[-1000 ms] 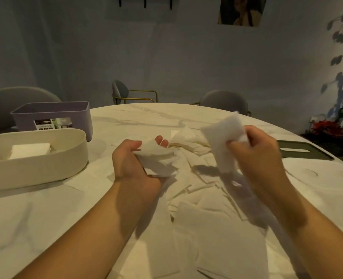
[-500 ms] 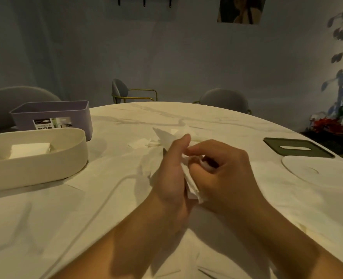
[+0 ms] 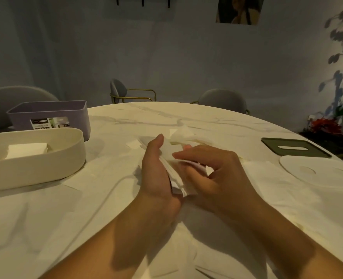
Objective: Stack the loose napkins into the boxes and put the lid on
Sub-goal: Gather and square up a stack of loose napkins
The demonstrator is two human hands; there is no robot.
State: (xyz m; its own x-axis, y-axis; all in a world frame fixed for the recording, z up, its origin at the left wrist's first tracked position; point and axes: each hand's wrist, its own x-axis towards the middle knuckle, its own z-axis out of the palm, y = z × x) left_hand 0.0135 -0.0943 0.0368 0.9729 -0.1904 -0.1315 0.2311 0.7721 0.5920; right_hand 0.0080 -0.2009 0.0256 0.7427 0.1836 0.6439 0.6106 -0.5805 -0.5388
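Both forearms come in from the bottom edge and meet over the middle of the table (image 3: 216,125). The left hand (image 3: 156,174) stands on edge, thumb up, cupping a stack of napkins (image 3: 169,155) against its palm. The right hand (image 3: 214,174) faces it, fingers curled, pinching the same stack from the other side. Just beyond lie loose napkins (image 3: 179,135) on the marble. Left, the cream oval box (image 3: 45,166) holds folded napkins (image 3: 26,151) – the purple box (image 3: 51,111) behind it. Right, a white lid (image 3: 315,174) and a green slotted lid (image 3: 295,148).
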